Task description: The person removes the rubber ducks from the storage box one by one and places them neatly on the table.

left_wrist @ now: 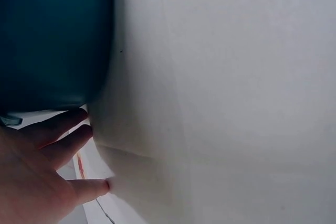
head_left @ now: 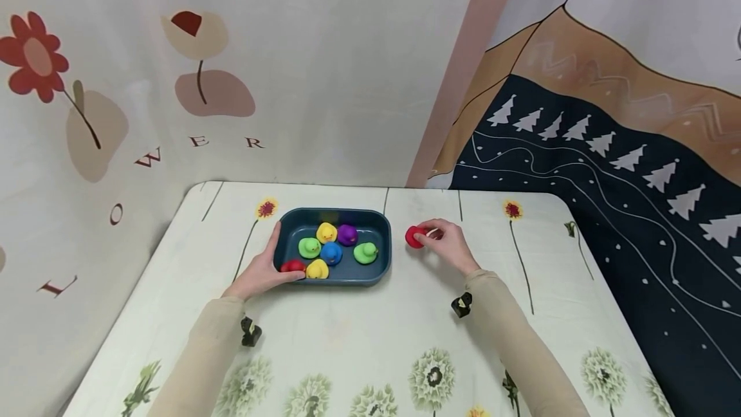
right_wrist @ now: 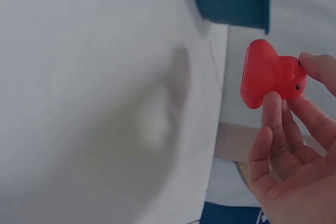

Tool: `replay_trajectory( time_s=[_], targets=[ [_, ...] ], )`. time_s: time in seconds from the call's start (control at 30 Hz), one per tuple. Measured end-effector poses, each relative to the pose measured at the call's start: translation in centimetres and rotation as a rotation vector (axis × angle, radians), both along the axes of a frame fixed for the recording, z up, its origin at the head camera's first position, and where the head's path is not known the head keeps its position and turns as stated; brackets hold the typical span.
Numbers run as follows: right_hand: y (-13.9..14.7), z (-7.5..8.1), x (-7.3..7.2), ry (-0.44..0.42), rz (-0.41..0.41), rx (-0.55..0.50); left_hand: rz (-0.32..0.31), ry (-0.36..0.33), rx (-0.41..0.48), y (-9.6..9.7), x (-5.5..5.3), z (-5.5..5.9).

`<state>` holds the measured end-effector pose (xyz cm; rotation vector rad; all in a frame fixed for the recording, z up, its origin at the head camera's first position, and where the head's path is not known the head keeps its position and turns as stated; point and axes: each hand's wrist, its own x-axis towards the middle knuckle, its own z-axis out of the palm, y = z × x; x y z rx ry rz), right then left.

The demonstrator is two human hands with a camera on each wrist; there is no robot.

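A dark blue tray (head_left: 379, 275) sits on the table with several toy ducks in it. My left hand (head_left: 263, 272) holds its left end, thumb along the front rim near a red duck (head_left: 292, 266) and fingers against the left wall. Under the tray wall (left_wrist: 58, 40), those fingers show spread in the left wrist view. To the right of the tray, my right hand (head_left: 447, 245) pinches a red rubber duck (right_wrist: 268, 74) by the head between thumb and fingers. It is raised off the table, its flat base facing away from the palm.
Inside the tray are yellow ducks (head_left: 327, 233), a purple duck (head_left: 347, 235), a blue duck (head_left: 331, 253) and green ducks (head_left: 365, 252). A flower-printed cloth (head_left: 347, 340) covers the table. Printed curtains (head_left: 324, 82) hang behind its back edge.
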<state>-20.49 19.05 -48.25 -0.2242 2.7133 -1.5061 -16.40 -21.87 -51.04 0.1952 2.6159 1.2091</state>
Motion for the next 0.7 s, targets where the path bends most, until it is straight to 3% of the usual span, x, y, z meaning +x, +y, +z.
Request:
replay_trajectory(
  time_s=[0.37,0.7],
  targets=[
    [0.9,-1.9,-2.0,-0.025,-0.065,0.043,0.007,-0.006,0.001,0.0,0.1,-0.1],
    [0.4,-2.5,-3.1,-0.014,-0.121,0.081,0.011,-0.006,0.004,0.0,0.2,0.0]
  ],
)
